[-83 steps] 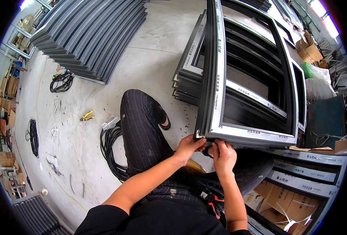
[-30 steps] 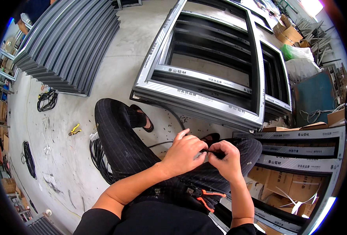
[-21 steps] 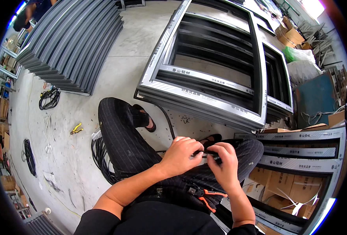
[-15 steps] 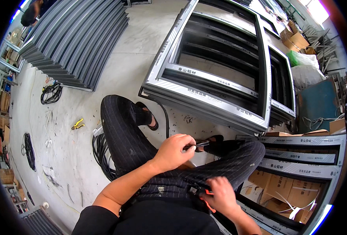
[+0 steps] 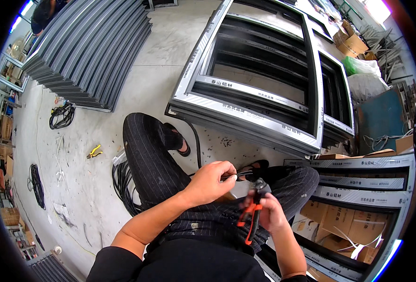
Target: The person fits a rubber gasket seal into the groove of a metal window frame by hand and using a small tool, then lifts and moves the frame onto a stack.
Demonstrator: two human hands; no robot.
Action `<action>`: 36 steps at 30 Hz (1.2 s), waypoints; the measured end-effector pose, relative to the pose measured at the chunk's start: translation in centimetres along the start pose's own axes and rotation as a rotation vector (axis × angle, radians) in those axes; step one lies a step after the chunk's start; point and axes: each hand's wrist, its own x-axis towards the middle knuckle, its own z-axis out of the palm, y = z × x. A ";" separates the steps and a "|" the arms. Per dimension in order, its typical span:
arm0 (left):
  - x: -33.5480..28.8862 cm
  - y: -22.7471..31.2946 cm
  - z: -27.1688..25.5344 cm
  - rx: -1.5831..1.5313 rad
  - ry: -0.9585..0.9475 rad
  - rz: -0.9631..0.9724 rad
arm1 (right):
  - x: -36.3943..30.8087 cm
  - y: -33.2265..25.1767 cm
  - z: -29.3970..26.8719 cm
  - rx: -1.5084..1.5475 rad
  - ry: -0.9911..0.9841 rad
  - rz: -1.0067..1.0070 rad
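Note:
My left hand point(image 5: 211, 182) is closed in a pinch on a black rubber strip point(image 5: 198, 143). The strip hangs down from a corner of the stacked window frames point(image 5: 259, 120), and a short piece pokes out past my fingertips. In my right hand point(image 5: 273, 214) is a pair of cutting pliers point(image 5: 250, 221) with red and black handles. Their dark metal head points up, a little to the right of my left hand and apart from the strip. Part of the handles is hidden by my fingers. Both hands are above my lap.
A tall stack of grey metal profiles point(image 5: 93, 47) stands at the far left. Yellow-handled pliers point(image 5: 94, 151) and coiled black strips point(image 5: 122, 185) lie on the floor at my left. Another frame point(image 5: 353, 199) stands at my right, with cardboard point(image 5: 344, 223) behind it. A person point(image 5: 41, 19) is at the upper left.
My right hand has risen from my lap toward my left hand, bringing the cutting pliers up, with their head now in sight. The left hand stays nearly in place on the strip.

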 end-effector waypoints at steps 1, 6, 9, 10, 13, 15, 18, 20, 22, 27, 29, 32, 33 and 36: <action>0.0 0.0 0.1 0.002 -0.003 0.009 | 0.6 0.1 0.9 0.220 -0.070 0.070; -0.1 0.1 -0.2 0.110 0.020 0.023 | 2.2 3.2 1.2 -0.116 -0.131 0.031; -0.3 0.3 -0.5 0.148 0.018 0.033 | 3.0 3.4 1.4 -0.338 -0.044 -0.075; -0.3 0.4 -0.5 0.155 0.016 0.038 | 3.2 3.4 1.4 -0.546 -0.009 -0.174; -0.1 1.7 -1.1 0.266 -0.036 0.034 | 3.6 3.6 1.3 -1.186 0.121 -0.606; -0.1 1.8 -1.2 0.309 -0.097 0.037 | 3.8 3.6 1.6 -1.178 0.127 -0.668; 0.0 1.9 -1.3 0.408 -0.157 0.046 | 4.2 4.2 0.8 -1.101 0.105 -0.618; 0.1 2.0 -1.5 0.468 -0.204 0.034 | 4.3 4.4 0.6 -1.145 0.108 -0.668; 0.4 2.0 -1.9 0.509 -0.269 0.002 | 4.4 4.0 1.1 -1.304 0.140 -0.848; 1.3 1.5 -2.6 0.526 -0.422 -0.104 | 3.9 2.6 2.1 -1.506 0.215 -0.929; 1.5 1.4 -2.7 0.509 -0.444 -0.106 | 4.5 3.3 0.9 -1.363 0.128 -0.803; 1.9 1.2 -2.7 0.505 -0.497 -0.106 | 4.4 3.4 0.4 -1.496 0.142 -0.896; 1.9 1.0 -2.8 0.507 -0.517 -0.107 | 4.1 3.0 0.9 -1.533 0.154 -0.869; 2.2 0.8 -2.7 0.503 -0.527 -0.136 | 4.1 2.6 1.2 -1.563 0.176 -0.888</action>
